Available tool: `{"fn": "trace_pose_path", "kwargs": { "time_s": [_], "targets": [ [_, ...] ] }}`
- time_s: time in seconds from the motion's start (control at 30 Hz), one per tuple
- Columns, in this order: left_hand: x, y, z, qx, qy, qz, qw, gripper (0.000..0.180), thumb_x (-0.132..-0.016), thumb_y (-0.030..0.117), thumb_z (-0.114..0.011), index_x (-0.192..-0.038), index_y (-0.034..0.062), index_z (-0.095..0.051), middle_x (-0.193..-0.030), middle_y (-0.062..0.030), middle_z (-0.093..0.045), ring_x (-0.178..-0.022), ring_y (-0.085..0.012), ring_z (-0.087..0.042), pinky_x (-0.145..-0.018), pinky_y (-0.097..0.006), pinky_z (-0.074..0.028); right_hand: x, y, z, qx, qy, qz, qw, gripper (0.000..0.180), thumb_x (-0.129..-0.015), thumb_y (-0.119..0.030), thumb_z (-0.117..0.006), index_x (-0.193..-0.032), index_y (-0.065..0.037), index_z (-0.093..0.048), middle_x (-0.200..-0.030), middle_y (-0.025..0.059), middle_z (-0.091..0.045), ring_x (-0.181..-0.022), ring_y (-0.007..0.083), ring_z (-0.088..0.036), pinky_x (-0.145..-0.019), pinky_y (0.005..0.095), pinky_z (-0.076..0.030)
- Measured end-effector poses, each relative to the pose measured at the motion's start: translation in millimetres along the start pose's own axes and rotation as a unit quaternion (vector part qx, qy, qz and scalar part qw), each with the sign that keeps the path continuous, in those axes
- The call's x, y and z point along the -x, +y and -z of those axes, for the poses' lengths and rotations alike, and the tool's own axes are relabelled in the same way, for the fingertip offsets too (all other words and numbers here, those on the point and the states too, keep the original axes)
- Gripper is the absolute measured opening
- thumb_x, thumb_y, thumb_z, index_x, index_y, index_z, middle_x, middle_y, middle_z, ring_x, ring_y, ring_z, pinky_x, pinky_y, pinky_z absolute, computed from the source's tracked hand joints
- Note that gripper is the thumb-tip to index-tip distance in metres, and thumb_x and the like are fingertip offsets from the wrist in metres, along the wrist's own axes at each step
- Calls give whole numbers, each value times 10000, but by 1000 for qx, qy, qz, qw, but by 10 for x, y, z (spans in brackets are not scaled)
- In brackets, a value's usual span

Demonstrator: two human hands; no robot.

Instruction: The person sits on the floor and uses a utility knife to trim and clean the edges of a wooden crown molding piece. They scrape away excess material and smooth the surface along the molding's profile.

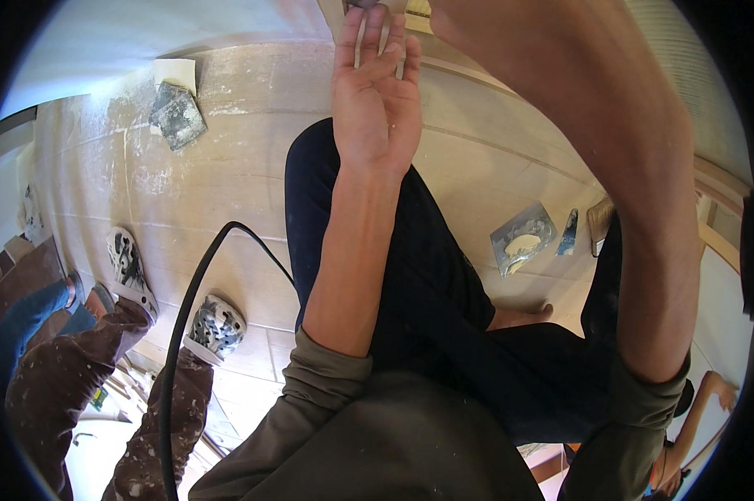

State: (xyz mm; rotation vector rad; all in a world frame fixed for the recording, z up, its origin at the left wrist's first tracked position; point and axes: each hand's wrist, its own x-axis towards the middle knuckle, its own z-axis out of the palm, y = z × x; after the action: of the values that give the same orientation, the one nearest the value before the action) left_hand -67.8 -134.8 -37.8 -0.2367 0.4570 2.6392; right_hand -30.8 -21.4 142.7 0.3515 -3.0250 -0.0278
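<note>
- The right hand lay beyond the top edge.
- That edge cut off a greyish object (363, 3) near the left hand (377, 108); its kind was unclear.

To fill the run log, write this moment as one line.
left hand: open, palm showing, near top edge | right hand: out of view | floor at right: grey plate bearing cream paste, narrow tool, brush

No words, numbers or signs are showing clearly enough to read. One small yellow and green thing (100, 397) is showing low on the left, between another person's brown cloth trouser legs (80, 359) with pale spots. It is looking too tiny and blurry to tell if any letters are sitting on it.
</note>
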Motion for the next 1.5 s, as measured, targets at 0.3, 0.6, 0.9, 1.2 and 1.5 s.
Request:
{"fn": "trace_pose_path", "kwargs": {
  "time_s": [0.3,0.6,0.9,1.2,1.5],
  "targets": [
    [15,-34,-120,-36,-39,-10,999,653,-887,-93,-487,-1504,56,-337,-1506,-98,-418,-1435,-243,-360,-1224,-405,-252,30,15,10,-6,9,-10,1000,61,-782,-10,-651,-737,31,-650,-760,191,-633,-779,359,-623,-748,401,-524],
    [-15,-11,92,-33,-38,15,999,553,-937,-75,-415,-1465,63,-328,-1400,-126,-512,-1327,-271,-486,-1183,-457,-342,45,-14,-58,-9,23,-12,1000,64,-780,-10,-651,-734,34,-647,-755,196,-630,-770,364,-620,-746,401,-522],
    [-26,15,94,24,-42,23,999,606,-936,-89,-416,-1493,113,-290,-1402,-123,-503,-1319,-263,-486,-1161,-478,-360,41,-24,-76,-11,32,-17,999,68,-778,-10,-651,-731,38,-644,-750,201,-627,-761,370,-617,-744,402,-521],
    [23,-36,-71,-44,-27,-6,999,736,-885,-76,-521,-1545,108,-254,-1518,-94,-377,-1386,-254,-380,-1174,-400,-278,7,65,-36,-21,62,-35,997,71,-776,-10,-651,-728,42,-641,-745,206,-624,-751,376,-614,-743,402,-520],
    [2,-19,-43,-453,163,-253,839,493,-881,48,-720,-1316,7,-492,-1253,-132,-549,-1134,-214,-561,-915,-353,-499,147,86,-50,-58,35,-138,988,128,-830,-29,-623,-737,57,-640,-746,233,-623,-821,391,-605,-741,444,-507]
  ]
}}
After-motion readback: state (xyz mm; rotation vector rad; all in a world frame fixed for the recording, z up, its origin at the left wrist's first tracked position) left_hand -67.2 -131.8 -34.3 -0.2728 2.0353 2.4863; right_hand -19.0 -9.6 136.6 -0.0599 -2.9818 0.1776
